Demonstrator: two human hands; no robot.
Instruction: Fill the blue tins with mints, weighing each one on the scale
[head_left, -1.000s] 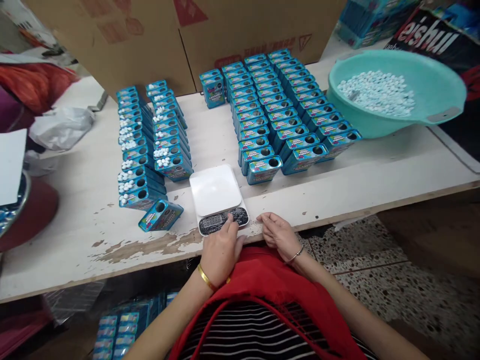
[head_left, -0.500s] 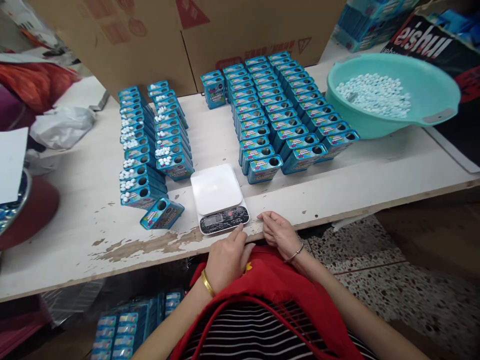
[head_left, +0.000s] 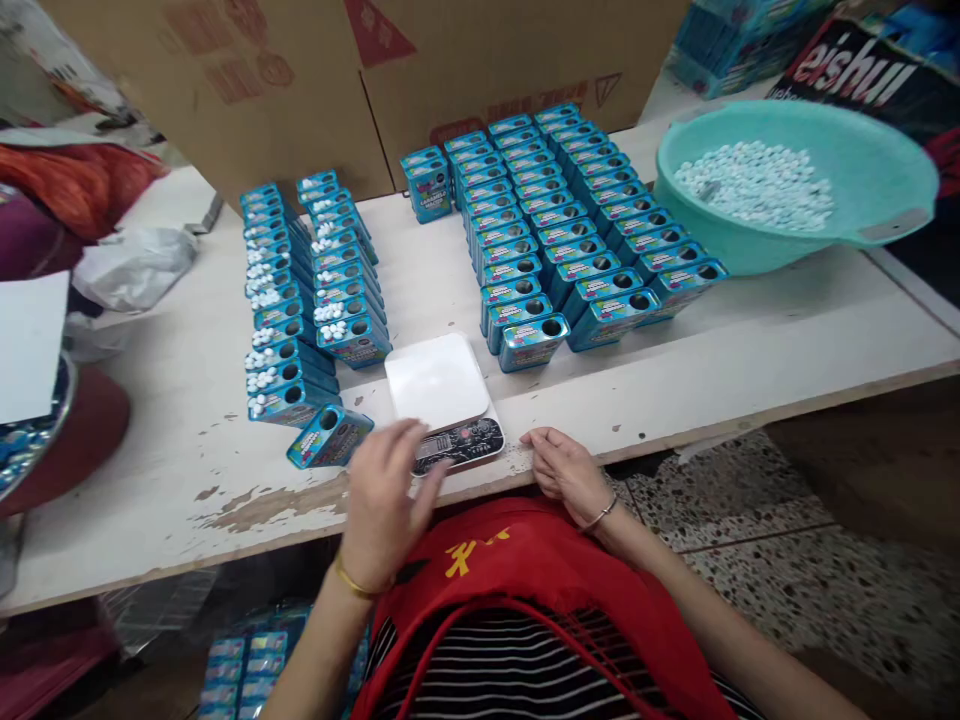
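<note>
A small white kitchen scale (head_left: 439,385) sits at the near edge of the white table (head_left: 750,345). My left hand (head_left: 384,500) hovers in front of the scale's display, fingers loosely spread and holding nothing, a little blurred. A single blue tin (head_left: 330,437) lies on its side just left of it. My right hand (head_left: 566,472) rests on the table edge to the right of the scale, fingers curled loosely, nothing in them. Rows of blue tins with white candies on top (head_left: 300,290) stand at the left. A larger block of blue tins (head_left: 577,235) stands right of centre.
A teal basin (head_left: 885,195) holding white candies stands at the back right. Cardboard boxes (head_left: 375,80) line the back. A crumpled plastic bag (head_left: 135,265) and a red bowl (head_left: 60,440) lie at the left. More blue packs (head_left: 247,660) are stacked under the table.
My left hand has left the scale's buttons and swung left toward the lying tin. The right hand has stayed in place.
</note>
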